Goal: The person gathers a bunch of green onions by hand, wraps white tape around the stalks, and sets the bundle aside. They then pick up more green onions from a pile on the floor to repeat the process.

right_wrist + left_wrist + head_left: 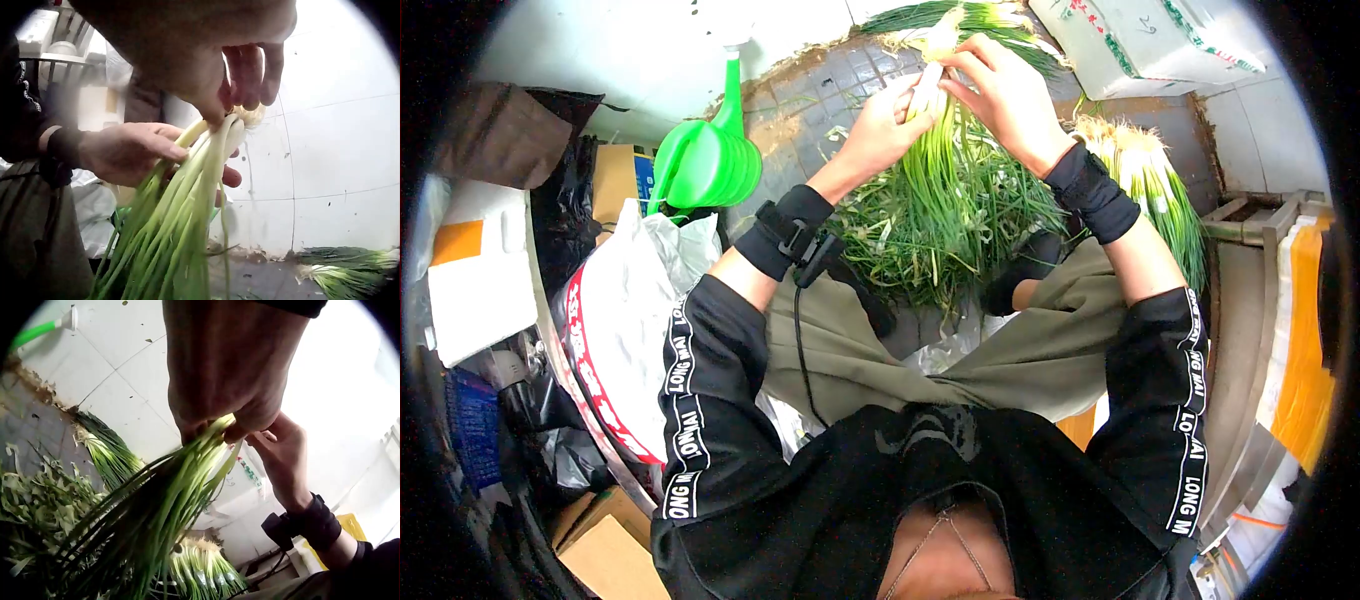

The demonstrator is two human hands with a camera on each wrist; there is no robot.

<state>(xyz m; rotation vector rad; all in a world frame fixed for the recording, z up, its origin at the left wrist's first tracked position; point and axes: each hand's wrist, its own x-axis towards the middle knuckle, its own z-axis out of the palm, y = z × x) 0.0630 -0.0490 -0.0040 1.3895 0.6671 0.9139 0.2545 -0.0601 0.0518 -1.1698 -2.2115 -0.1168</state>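
A bunch of green onions (940, 150) is held up in front of me, its pale root ends upward and green leaves hanging down. My left hand (880, 130) grips it around the white stems. In the right wrist view, the thumb and fingers of my right hand (206, 62) pinch a stalk just below the roots (251, 117). Beneath the bunch, a heap of loose green leaves (950, 230) covers the floor between my feet.
Bundled green onions (1145, 180) lie to the right, and more green onions (1000, 22) lie by the back wall. A white box (1155, 45) stands back right. A green watering can (710, 165) and a white bag (625, 330) stand left.
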